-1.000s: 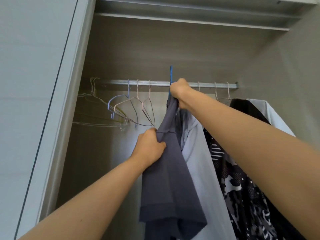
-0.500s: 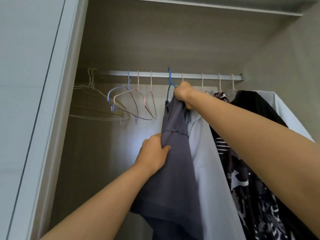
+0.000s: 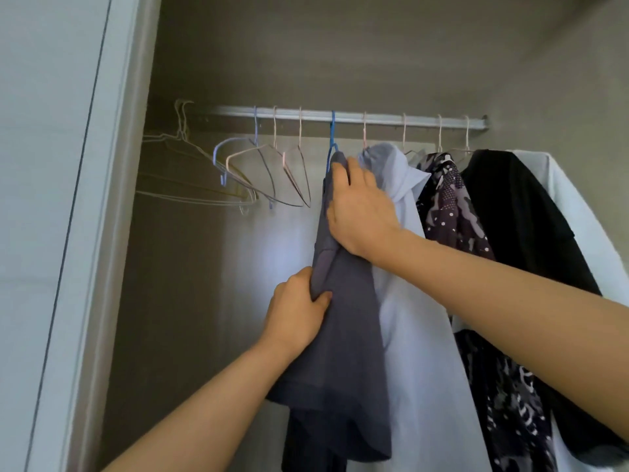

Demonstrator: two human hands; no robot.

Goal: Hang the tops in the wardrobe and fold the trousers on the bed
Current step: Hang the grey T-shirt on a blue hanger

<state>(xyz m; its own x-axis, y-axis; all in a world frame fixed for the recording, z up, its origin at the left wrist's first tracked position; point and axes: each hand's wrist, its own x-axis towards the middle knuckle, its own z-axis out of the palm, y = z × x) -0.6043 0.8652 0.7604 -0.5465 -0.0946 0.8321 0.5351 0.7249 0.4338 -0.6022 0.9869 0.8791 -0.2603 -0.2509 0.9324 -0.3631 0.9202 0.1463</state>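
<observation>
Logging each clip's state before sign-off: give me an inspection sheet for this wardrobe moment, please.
Surface: wardrobe rail, level, bearing every hanger; no bed in view.
Job's things: grey top on blue hanger, hooked over the rail; trousers not seen.
Clutter: empty wire hangers bunched at the left.
Grips: left hand grips a fold of the grey top; right hand rests on its shoulder by the hanger, pinch unclear.
Cables: nothing seen.
Surroundings: pale blue shirt, patterned top and black top hang to the right; wardrobe frame at the left.
</observation>
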